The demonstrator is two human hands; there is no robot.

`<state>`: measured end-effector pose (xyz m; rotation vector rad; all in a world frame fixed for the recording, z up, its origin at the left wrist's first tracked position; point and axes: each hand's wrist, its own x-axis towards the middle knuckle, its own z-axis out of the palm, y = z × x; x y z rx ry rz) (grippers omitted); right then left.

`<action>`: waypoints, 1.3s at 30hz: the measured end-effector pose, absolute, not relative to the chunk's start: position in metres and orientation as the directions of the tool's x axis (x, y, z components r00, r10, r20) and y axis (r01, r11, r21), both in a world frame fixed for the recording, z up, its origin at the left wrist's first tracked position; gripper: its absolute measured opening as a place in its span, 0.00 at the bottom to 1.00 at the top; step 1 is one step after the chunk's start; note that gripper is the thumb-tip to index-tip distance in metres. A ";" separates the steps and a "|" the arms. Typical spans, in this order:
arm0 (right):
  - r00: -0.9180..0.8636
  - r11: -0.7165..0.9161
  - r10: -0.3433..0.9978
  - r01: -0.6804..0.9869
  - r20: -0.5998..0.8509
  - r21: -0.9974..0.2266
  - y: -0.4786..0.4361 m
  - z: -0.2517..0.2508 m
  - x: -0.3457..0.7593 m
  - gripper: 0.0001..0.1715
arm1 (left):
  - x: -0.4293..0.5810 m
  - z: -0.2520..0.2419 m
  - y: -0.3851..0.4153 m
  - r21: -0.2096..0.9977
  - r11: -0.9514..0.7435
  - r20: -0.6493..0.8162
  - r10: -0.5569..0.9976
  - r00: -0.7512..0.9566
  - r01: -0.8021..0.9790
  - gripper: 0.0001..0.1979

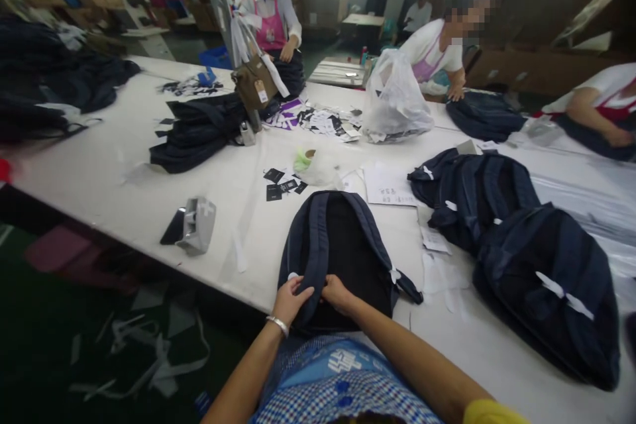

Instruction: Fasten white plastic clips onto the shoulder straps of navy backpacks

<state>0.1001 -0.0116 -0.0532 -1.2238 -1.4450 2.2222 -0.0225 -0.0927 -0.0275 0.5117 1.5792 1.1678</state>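
Note:
A dark navy backpack [348,245] lies on the table in front of me, its black back panel and both shoulder straps facing up. My left hand [292,301] is closed on the lower part of the left shoulder strap [318,245], with the thumb on top. From the other side of that strap, my right hand [338,293] pinches its edge, and its fingertips are partly hidden. A bit of white wrapping shows beside my left fingers. Another white tie [395,275] is around the lower end of the right strap.
More navy backpacks [551,291] with white ties lie to the right. Black tags [274,192], a tape roll [311,154] and a written sheet [390,185] lie beyond my backpack. A grey box [199,225] stands near the left edge. Co-workers handle bags across the table.

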 end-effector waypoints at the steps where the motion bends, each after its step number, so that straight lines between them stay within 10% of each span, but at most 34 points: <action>1: -0.628 -0.514 0.582 0.208 -0.516 -0.833 -0.012 -0.056 0.099 0.14 | -0.022 -0.031 -0.094 0.891 0.412 -0.453 0.801 -0.391 -0.189 0.25; 12: -0.716 -0.516 0.431 0.305 -0.550 -0.801 0.007 -0.059 0.106 0.12 | -0.028 -0.044 -0.105 0.820 0.417 -0.546 0.777 -0.313 -0.393 0.26; 30: -0.795 -0.553 0.326 0.278 -0.512 -0.785 0.021 -0.039 0.136 0.25 | -0.035 -0.063 -0.107 0.899 0.437 -0.400 0.809 -0.432 -0.013 0.22; 34: -0.793 -0.113 0.502 0.336 -0.345 -0.935 0.019 -0.038 0.126 0.15 | -0.034 -0.067 -0.107 0.906 0.418 -0.345 0.820 -0.457 0.067 0.19; 39: -0.788 0.380 0.608 0.399 -0.100 -0.835 0.008 -0.029 0.111 0.10 | -0.025 -0.069 -0.109 0.877 0.444 -0.283 0.785 -0.551 0.182 0.17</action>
